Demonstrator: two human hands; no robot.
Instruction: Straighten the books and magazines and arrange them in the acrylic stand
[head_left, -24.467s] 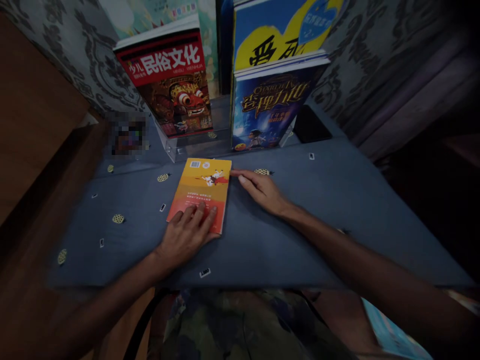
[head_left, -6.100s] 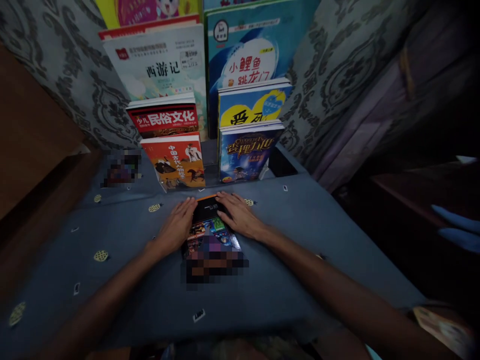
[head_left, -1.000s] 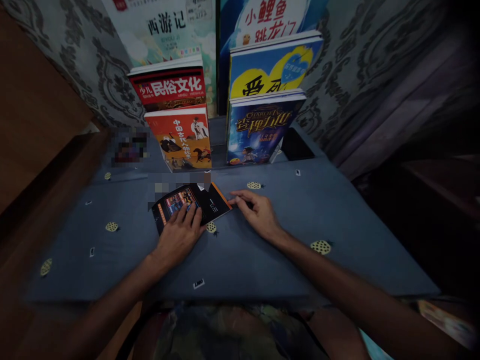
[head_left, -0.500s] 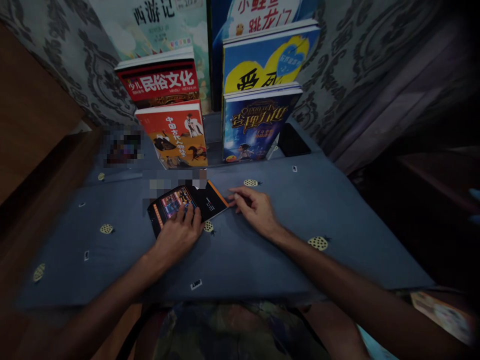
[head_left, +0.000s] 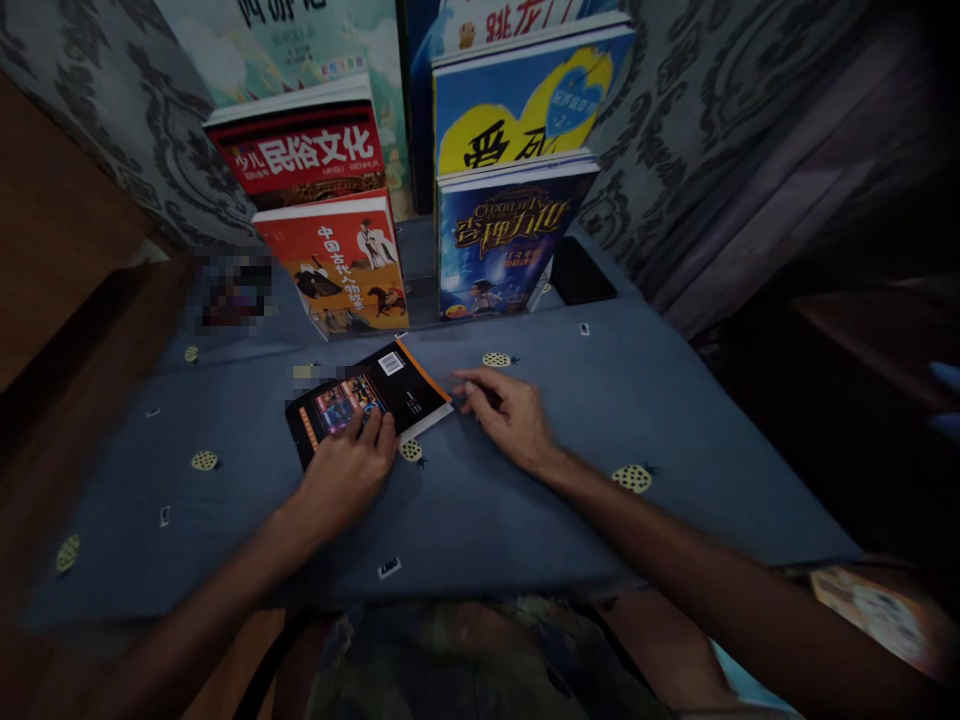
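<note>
A small paperback book (head_left: 416,400) with a black back cover, orange spine edge and white barcode lies at a slant on the cloth-covered table. My left hand (head_left: 352,460) rests on its lower left part, fingers stretched over the coloured pictures and partly hiding them. Just right of the book's orange edge is my right hand (head_left: 510,415), its fingers loosely bent with the thumb near the index finger. I see nothing held in it. A narrow gap seems to separate its fingertips from the book's corner.
Behind the book stand an orange book (head_left: 345,265), a red book (head_left: 307,155), a dark blue book (head_left: 510,240) and a yellow-and-blue book (head_left: 532,95). A dark flat phone-like object (head_left: 581,272) lies at the back right. The table cloth (head_left: 247,540) is blue-grey with pineapple prints.
The right fingertips, which were at the book's right corner, now sit slightly off it. White page edges show more along its lower right side. The whole view has shifted a little.
</note>
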